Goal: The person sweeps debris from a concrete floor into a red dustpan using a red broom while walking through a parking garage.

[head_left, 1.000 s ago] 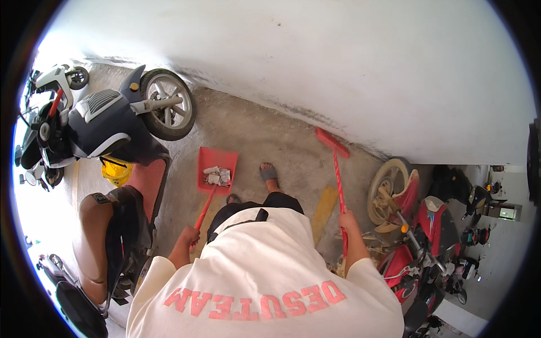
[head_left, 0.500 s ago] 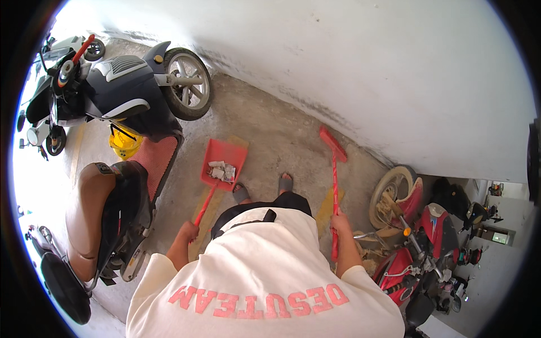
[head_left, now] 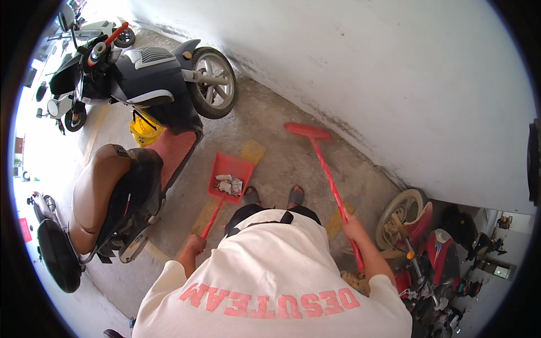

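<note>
My left hand grips the handle of a red dustpan, which rests on the concrete beside my left foot, with crumpled pale scraps inside it. In my right hand is the striped red handle of a broom, angled forward to its red head, which lies crosswise on the floor near the base of the wall, ahead of my feet. Both feet are in grey sandals.
A dark scooter with a brown seat stands at my left, a yellow helmet beside its footboard. A white wall runs across the front. Red motorbikes crowd the right. More scooters are farther off at the left.
The broom head has moved left and turned crosswise, its handle now more slanted. My right hand has moved slightly rightward in the picture. The surroundings have shifted in view as my head turned.
</note>
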The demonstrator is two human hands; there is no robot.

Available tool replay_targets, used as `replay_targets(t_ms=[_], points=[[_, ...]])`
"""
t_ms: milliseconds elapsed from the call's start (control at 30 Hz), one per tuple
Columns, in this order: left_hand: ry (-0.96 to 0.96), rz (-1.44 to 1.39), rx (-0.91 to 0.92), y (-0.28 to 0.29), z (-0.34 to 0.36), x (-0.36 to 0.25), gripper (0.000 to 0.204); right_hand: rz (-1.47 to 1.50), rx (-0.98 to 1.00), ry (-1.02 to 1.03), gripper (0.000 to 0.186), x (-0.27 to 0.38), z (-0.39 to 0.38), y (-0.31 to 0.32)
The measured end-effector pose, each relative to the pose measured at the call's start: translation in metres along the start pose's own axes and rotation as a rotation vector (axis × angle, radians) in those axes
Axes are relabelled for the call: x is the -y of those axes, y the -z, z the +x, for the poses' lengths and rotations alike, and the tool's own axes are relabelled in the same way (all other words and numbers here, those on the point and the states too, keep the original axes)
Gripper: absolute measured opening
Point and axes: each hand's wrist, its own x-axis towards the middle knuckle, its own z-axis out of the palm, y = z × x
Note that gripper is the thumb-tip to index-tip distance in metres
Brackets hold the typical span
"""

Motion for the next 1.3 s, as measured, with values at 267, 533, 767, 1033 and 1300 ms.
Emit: replay_targets(t_ms=[267,533,767,1033,1300], points=[[-0.115,0.105,0.061,-0.02,0.019,0.021,0.024,-0.392,0.019,0.279,0.057,0.062,0.141,-0.031],[-0.098,0.01,0.072,-0.034,0.032,0.024,0.023,-0.559,0.012,0.183,0.059,-0.049,0.089,0.001],[0.065,-0.089,0.092,-0.023,0.018,-0.005,0.022,-0.732,0.05,0.002,0.049,-0.074,-0.025,0.076],[-0.033,0.021,0.036,-0.011,0.022,-0.024,0.022,-0.596,-0.002,0.119,0.05,-0.033,0.041,0.041],[0.002,0.087,0.091,-0.003,0.04,-0.029,0.023,-0.697,0.011,0.093,0.056,-0.12,0.014,0.068]])
